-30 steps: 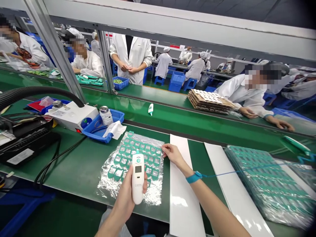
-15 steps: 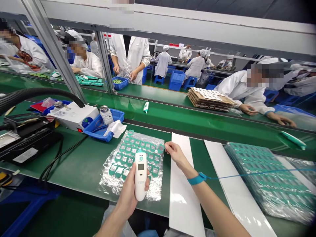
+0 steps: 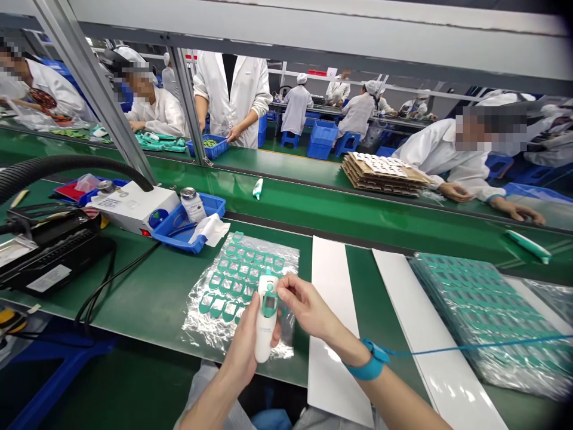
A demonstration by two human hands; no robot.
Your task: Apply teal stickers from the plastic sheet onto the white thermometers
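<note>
Change since the earlier frames: the right hand (image 3: 311,313) has moved from the right edge of the film sheet (image 3: 194,331) to the white handheld device (image 3: 265,329), where a green frame (image 3: 269,312) now surrounds the display.
Left arm: extends forward from the lower edge, the left hand (image 3: 244,343) below the device's top.
Right arm: angles inward from lower right, wrist bent, blue strap (image 3: 369,362) around it.
Left grip: fingers wrapped around the device.
Right grip: thumb and forefinger pinched together on the frame's upper right edge.
Device: tilted upright, above the sheet's lower right part.
</note>
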